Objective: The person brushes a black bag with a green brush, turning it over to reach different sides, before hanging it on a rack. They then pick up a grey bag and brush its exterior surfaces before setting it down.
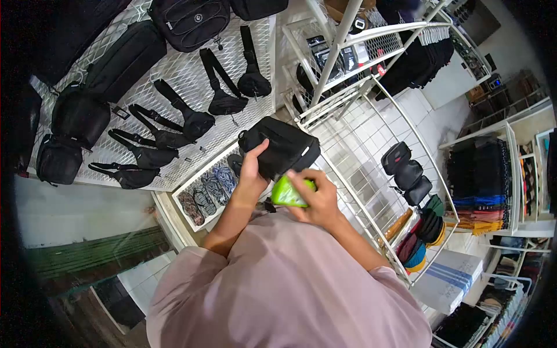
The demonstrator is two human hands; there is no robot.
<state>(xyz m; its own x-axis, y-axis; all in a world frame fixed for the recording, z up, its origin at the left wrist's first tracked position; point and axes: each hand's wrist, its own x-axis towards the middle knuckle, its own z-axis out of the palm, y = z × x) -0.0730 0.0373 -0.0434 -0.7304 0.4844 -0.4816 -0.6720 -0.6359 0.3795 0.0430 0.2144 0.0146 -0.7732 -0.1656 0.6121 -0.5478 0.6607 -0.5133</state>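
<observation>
In front of my chest I hold a small black bag (283,145), tilted, with a small pale tag near its right side. My left hand (253,169) is closed on the bag's near left edge, thumb lying over its face. My right hand (318,196) is wrapped round a bright green palm-sized object (292,192) with paler patches, blurred by motion. The green object is close below the bag's near edge. Behind my left forearm lies a white tray (181,198) of coiled, patterned cords.
Black sling bags (199,123) and larger bags hang on a white mesh panel (243,119) at the left. On the right stands a white wire rack (354,174) holding black pouches (408,175) and caps (430,225). Folded clothes (476,174) fill a shelf farther right, above a white box (447,278).
</observation>
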